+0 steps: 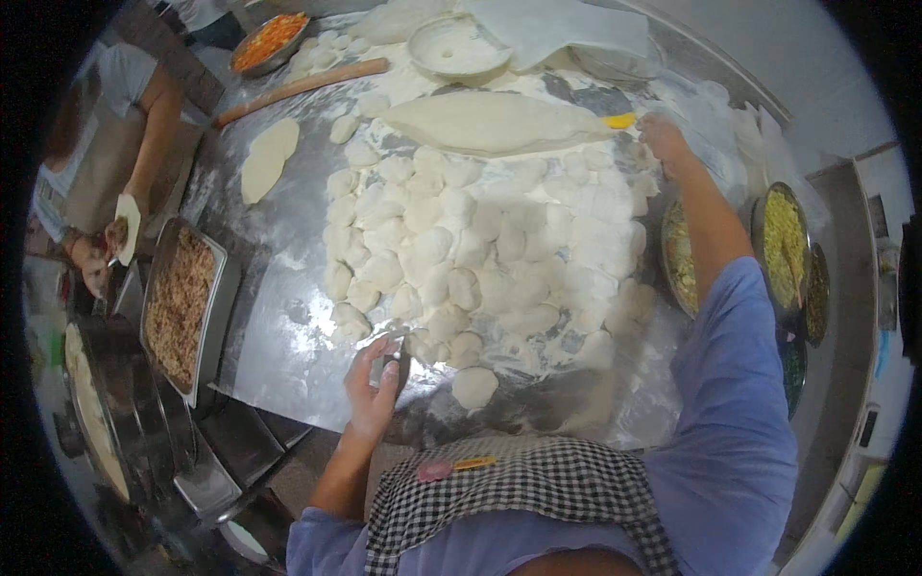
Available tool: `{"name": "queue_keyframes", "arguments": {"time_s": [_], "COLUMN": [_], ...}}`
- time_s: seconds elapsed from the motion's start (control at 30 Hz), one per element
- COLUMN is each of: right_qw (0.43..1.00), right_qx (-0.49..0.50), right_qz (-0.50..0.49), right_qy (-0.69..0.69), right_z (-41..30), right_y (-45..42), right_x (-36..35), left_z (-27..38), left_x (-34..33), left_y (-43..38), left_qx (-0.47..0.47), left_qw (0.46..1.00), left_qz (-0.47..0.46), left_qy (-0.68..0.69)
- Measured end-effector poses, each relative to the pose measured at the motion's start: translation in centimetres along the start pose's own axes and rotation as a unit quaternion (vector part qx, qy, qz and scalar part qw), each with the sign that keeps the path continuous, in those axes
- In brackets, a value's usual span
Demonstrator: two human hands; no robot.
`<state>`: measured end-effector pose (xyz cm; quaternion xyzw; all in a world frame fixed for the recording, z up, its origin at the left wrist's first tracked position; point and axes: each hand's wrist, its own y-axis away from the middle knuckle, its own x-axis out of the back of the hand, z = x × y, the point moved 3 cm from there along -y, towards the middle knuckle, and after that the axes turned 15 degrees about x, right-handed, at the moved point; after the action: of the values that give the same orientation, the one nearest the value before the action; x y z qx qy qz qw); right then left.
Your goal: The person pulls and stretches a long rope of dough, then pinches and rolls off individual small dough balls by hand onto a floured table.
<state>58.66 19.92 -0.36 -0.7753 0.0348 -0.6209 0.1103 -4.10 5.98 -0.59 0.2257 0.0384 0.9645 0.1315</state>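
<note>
My left hand hovers near the front of the metal worktable, thumb and fingers apart with nothing seen between them. Just beyond its fingertips are floured dough pieces, spread in a wide, crowded patch. One flattened round dough piece sits apart, to the right of that hand. My right hand is stretched to the far right, fingers curled, beside a yellow handle-like object. Whether it grips that object is not clear. A long, thick slab of dough lies behind the patch, its right end touching the yellow object.
A wooden rolling pin lies far left, near a bowl of chopped orange filling. A flour bowl stands at the back. Filling bowls line the right. Left, a co-worker's hand holds a filled wrapper beside a meat-filling tray.
</note>
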Motion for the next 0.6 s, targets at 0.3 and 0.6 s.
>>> {"name": "queue_keyframes", "arguments": {"time_s": [0.3,0.6], "right_qw": [0.987,0.959], "right_qx": [-0.037,-0.200], "right_qz": [-0.098,-0.072], "right_qy": [0.119,-0.188], "right_z": [2.2,-3.1], "right_y": [-1.8,-1.4], "right_x": [-3.1,-1.1], "left_z": [-2.6,-2.3], "left_x": [0.6,0.1], "left_y": [0.6,0.6], "left_qx": [0.039,0.064], "left_qw": [0.999,0.998], "left_qz": [0.001,0.002], "left_qy": [0.011,0.016]}}
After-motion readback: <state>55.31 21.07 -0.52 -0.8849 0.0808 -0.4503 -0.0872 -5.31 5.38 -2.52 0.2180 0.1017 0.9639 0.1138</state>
